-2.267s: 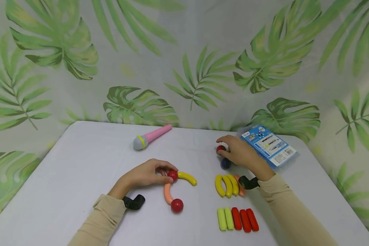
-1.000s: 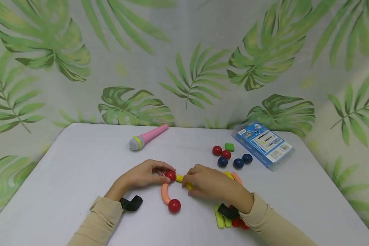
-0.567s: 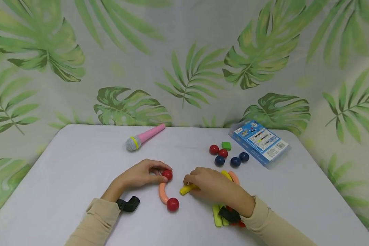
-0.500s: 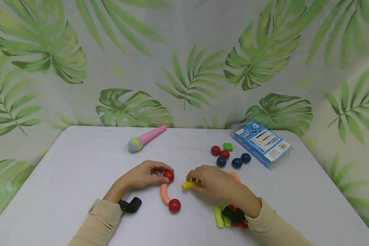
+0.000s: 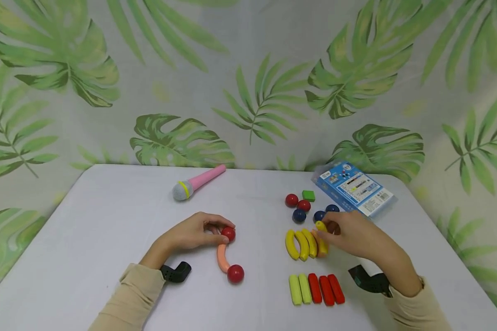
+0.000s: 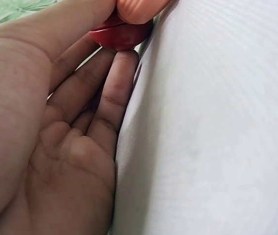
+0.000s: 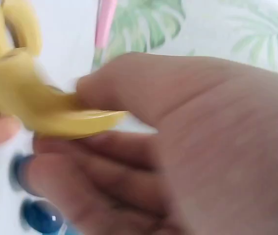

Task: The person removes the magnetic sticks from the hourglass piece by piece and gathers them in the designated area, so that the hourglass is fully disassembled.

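On the left of the table my left hand [image 5: 194, 233] pinches a red ball [image 5: 228, 234] between thumb and fingers. From that ball a curved orange stick [image 5: 222, 258] runs down to a second red ball [image 5: 235, 274], the parts joined in a chain. The left wrist view shows the pinched red ball [image 6: 122, 36] at the fingertips, low against the cloth. To the right, my right hand [image 5: 358, 234] pinches a curved yellow stick [image 7: 75, 123] at the right end of a row of curved yellow sticks [image 5: 302, 246]. It overlaps an orange stick there.
Straight light-green sticks [image 5: 300, 289] and red sticks [image 5: 326, 289] lie in a row at front right. Behind are loose red balls [image 5: 291, 200], dark blue balls [image 5: 299, 216], a green block [image 5: 308, 196] and a blue package [image 5: 354, 188]. A pink toy microphone [image 5: 199, 182] lies at the back.
The right hand took the yellow stick off the pinched red ball and carried it right to the row of yellow sticks. The left hand keeps its hold on the ball.
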Available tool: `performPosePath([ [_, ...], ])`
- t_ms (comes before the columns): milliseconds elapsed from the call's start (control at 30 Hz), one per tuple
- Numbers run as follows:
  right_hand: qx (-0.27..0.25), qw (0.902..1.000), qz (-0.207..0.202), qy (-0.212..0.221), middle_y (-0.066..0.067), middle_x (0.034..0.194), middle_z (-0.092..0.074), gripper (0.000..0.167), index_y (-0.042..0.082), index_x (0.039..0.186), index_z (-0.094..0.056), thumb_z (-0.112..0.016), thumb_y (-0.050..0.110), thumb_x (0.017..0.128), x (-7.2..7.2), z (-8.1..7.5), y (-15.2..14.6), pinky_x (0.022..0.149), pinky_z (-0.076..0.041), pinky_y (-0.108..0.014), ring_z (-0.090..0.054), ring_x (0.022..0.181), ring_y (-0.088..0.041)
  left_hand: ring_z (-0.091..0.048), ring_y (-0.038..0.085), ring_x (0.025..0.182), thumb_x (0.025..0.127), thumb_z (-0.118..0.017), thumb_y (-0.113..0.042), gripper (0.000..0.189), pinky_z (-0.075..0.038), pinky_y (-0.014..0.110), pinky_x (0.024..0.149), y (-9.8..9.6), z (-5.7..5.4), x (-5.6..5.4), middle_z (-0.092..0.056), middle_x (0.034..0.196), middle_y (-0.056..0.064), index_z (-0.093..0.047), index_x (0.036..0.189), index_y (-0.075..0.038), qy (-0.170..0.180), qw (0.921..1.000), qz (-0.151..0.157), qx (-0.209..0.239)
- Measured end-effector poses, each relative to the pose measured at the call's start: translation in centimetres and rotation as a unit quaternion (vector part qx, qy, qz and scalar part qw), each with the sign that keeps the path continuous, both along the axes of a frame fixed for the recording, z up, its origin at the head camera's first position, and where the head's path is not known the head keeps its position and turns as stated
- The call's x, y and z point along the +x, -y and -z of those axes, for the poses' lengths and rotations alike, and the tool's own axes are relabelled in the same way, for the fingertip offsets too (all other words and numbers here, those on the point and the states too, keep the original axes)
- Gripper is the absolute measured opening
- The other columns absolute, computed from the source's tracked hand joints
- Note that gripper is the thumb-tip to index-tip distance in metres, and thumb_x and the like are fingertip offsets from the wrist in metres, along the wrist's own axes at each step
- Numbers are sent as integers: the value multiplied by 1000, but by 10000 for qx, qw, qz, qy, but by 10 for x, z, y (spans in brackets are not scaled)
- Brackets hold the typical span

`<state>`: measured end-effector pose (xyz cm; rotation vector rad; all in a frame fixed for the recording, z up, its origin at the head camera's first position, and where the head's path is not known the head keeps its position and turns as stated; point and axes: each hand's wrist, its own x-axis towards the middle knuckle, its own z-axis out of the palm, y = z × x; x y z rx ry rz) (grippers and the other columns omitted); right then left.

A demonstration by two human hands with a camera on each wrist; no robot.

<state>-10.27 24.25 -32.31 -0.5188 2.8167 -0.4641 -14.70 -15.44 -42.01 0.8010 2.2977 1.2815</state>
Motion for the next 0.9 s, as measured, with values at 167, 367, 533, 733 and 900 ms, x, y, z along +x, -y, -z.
performPosePath([
  [167, 369, 9934, 496, 961, -1, 78, -67, 31, 5, 108, -67, -79, 27, 90, -5, 11, -19, 61, -53, -30, -59, 66, -15, -64, 13, 97, 95, -77, -32, 33, -49, 25, 88, 0, 1, -1, -72, 114, -8, -73, 127, -25, -46, 10000, 30, 1],
  [367, 323, 9933, 533, 976, -1, 76, -64, 27, 5, 110, -66, -75, 25, 93, -10, 22, -22, 60, -50, -30, -56, 66, -15, -66, 13, 96, 94, -77, -30, 34, -50, 25, 87, 1, 0, 0, -72, 113, -8, -73, 127, -24, -35, 10000, 38, 35],
  [533, 101, 9953, 367, 892, 1, 75, -63, 24, 6, 111, -67, -74, 21, 94, -11, 26, -17, 59, -50, -29, -55, 65, -15, -65, 13, 95, 95, -77, -30, 34, -50, 24, 87, 1, 1, -1, -72, 113, -7, -72, 128, -24, -35, 10000, 54, 47],
  [733, -15, 9960, 135, 878, 3, 74, -61, 25, 7, 114, -68, -74, 22, 95, -10, 30, -11, 57, -47, -26, -53, 65, -13, -65, 14, 95, 95, -77, -29, 34, -50, 24, 87, 1, 1, -1, -73, 113, -7, -72, 128, -23, 38, 9999, 66, 71],
  [900, 72, 9966, 155, 807, 3, 77, -63, 28, 7, 117, -67, -73, 25, 96, -8, 27, -5, 57, -47, -27, -54, 65, -13, -66, 13, 96, 95, -77, -29, 34, -50, 24, 88, 0, 1, -1, -72, 114, -7, -72, 128, -24, 23, 10000, 57, 48],
])
